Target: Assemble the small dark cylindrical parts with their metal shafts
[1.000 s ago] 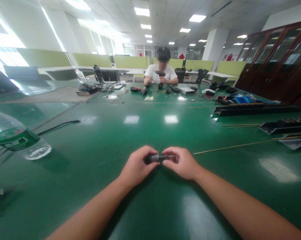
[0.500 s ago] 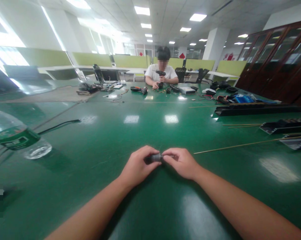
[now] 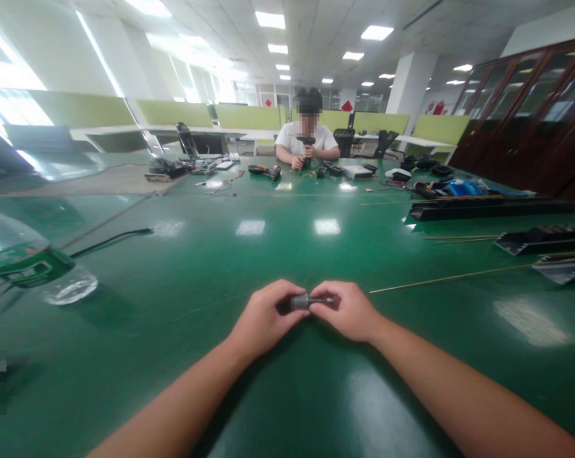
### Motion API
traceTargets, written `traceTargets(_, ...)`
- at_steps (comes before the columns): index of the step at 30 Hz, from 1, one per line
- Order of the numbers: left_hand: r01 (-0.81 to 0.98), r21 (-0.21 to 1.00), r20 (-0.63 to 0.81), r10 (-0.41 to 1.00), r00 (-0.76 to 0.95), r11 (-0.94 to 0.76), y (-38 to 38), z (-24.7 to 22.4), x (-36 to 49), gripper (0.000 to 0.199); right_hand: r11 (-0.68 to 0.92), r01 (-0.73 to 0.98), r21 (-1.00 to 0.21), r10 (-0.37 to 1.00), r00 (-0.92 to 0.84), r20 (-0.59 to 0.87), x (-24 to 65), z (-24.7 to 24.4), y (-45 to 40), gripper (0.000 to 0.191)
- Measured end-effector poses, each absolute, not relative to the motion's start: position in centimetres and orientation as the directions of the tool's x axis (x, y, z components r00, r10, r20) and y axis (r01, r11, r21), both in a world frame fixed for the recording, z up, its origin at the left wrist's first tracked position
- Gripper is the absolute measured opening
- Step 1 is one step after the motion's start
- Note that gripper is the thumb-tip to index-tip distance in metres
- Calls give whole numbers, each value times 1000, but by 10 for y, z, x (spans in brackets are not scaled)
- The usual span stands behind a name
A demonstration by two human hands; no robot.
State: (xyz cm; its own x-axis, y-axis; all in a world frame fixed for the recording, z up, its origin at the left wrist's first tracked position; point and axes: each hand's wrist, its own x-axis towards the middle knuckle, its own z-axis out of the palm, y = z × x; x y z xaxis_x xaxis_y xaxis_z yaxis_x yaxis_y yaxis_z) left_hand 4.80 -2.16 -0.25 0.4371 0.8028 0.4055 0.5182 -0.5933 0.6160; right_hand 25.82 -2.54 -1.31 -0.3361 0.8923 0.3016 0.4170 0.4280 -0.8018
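Note:
Low over the green table, my left hand is closed around a grey metal cylinder that looks like a drill chuck. Out of its right end runs a thin, dark shaft with a pointed tip, like a drill bit. The fingers of my right hand are pinched on this bit close to the chuck, and its tip shows between them. Chuck and bit lie roughly level, in line with each other. The chuck's left end is hidden inside my left hand.
A water bottle and a black cable are at left. Thin brass-coloured rods and black channel pieces lie at right. Across the table a person in a white shirt holds a power drill; another drill lies nearby.
The fingers of my right hand have shifted slightly, and more of the bit and its tip now shows. My left hand keeps its hold on the chuck.

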Motion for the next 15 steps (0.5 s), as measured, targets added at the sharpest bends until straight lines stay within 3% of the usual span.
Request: traceTargets(15,504,639,397,810,431,-581,-22,-2,50,18,448,429,-784,885,-336,321,258,-15,-24,17)
